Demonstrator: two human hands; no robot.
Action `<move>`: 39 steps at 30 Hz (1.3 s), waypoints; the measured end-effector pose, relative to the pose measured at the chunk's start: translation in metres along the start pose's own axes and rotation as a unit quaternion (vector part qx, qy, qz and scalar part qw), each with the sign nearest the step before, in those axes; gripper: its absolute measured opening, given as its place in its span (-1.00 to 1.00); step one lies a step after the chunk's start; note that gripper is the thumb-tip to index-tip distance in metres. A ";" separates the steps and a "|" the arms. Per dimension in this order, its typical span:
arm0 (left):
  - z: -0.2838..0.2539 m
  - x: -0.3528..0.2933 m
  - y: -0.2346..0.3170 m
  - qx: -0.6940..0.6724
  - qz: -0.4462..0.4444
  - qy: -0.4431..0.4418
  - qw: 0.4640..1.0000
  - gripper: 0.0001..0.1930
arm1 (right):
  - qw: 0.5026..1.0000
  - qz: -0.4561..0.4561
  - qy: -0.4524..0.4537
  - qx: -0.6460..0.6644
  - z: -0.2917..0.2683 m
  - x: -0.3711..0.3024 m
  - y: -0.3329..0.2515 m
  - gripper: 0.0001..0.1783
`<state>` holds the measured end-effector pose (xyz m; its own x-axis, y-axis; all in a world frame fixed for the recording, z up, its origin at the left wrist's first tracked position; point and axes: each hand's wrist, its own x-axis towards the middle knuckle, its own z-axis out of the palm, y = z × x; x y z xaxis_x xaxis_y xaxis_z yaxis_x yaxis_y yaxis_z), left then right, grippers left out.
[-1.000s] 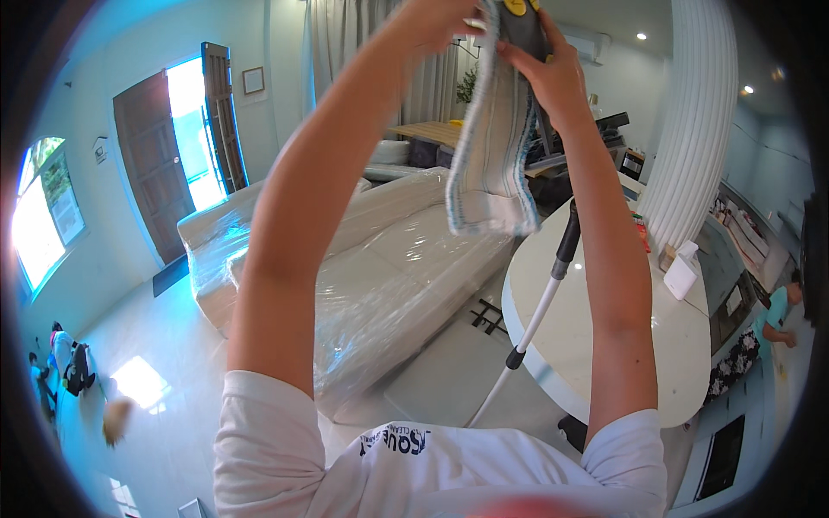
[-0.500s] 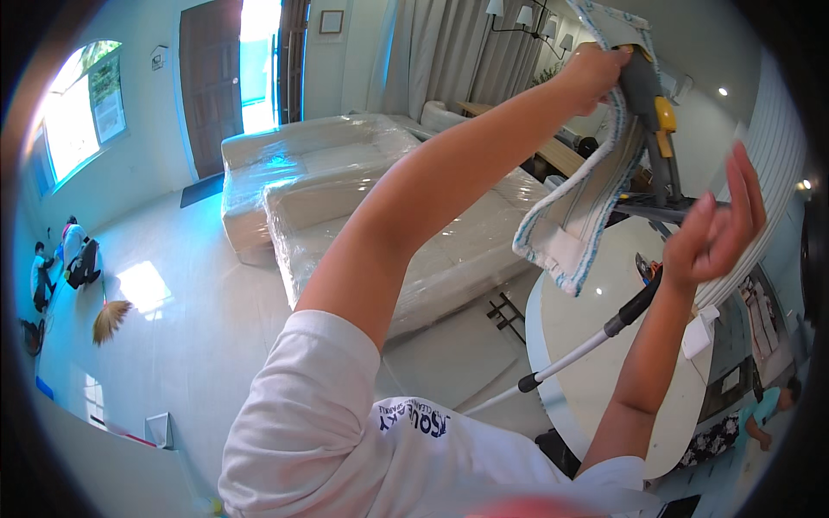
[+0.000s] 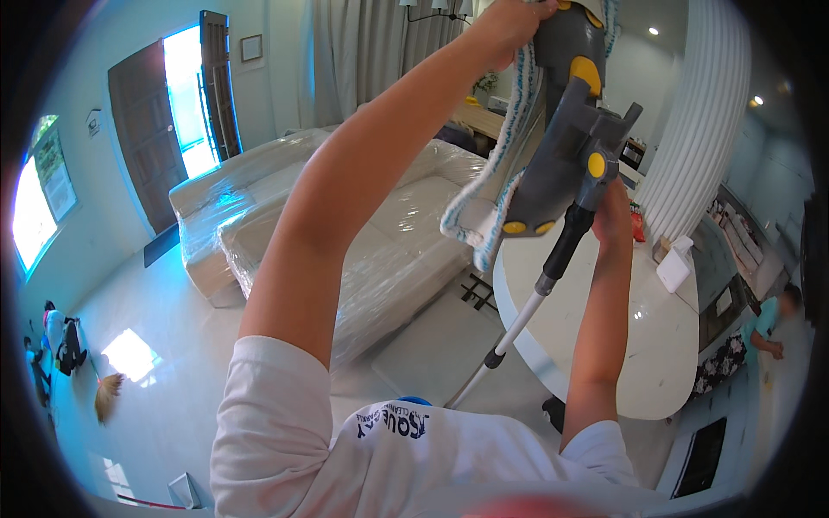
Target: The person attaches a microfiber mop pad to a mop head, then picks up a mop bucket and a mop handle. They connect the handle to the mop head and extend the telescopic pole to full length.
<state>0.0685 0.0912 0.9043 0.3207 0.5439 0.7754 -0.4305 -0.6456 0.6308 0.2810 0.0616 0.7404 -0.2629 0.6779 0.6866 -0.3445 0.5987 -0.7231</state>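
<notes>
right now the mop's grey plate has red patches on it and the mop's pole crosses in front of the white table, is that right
Not quite: the patches on the mop's grey plate are yellow, not red, as the head view shows. The pole does cross in front of the white table.

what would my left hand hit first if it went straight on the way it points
Most likely the grey mop head: the left hand points rightward at its upper end and seems to touch it, though depth there is unclear.
</notes>
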 end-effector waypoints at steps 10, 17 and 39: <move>-0.046 -0.010 -0.003 0.513 -0.129 0.014 0.848 -0.39 | 0.988 0.118 -0.059 0.074 0.003 -0.012 0.003 -0.63; -0.071 -0.046 -0.042 0.125 -0.222 0.099 0.962 -0.47 | 0.966 0.114 -0.165 0.164 -0.004 -0.007 0.025 -0.59; -0.037 -0.012 -0.043 0.146 -0.177 0.164 0.959 -0.53 | 0.975 0.085 -0.203 -0.012 -0.014 -0.013 0.024 -0.45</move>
<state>0.0524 0.1325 0.8668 0.1000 0.8653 0.4911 -0.0739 -0.4858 0.8710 0.2886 0.0728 0.7128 -0.6520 0.5463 0.5258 -0.2444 0.5051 -0.8278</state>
